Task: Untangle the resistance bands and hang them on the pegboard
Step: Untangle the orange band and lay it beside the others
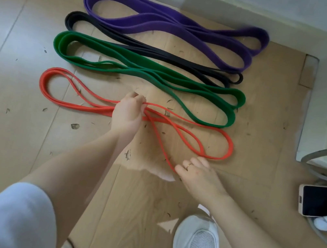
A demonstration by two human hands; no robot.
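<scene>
Under the head camera, on the wooden floor (14,83), the left hand (127,114) is closed in a fist around the middle of the red resistance band (227,138), where several strands of the band come together. From this fist the red loops spread to both sides: one long loop goes out to the left of the hand and lies flat, and other loops go to the right of it, toward the right hand. One thin strand runs from the fist down and to the right, and it ends at the fingers of the right hand (197,174).

That right hand is lower and nearer to the person. It is half open, the fingers bent a little, and its fingertips touch the end of the thin red strand; I cannot tell if they really pinch it. A ring (188,165) sits on one finger.

Beyond the left hand, farther from the person, lies the green resistance band (146,65), folded in long loops, just beside the red one. Behind it lies the black resistance band (100,28), thinner, and behind that the purple resistance band (174,24), the widest, near the wall. The four bands lie almost parallel, apart from each other or only touching at the edges.

To the right of the right hand, well apart, a smartphone (321,200) lies with a dark screen. Below the right hand a white sneaker (196,247) stands on the floor. Small dark scraps are scattered around both hands.
</scene>
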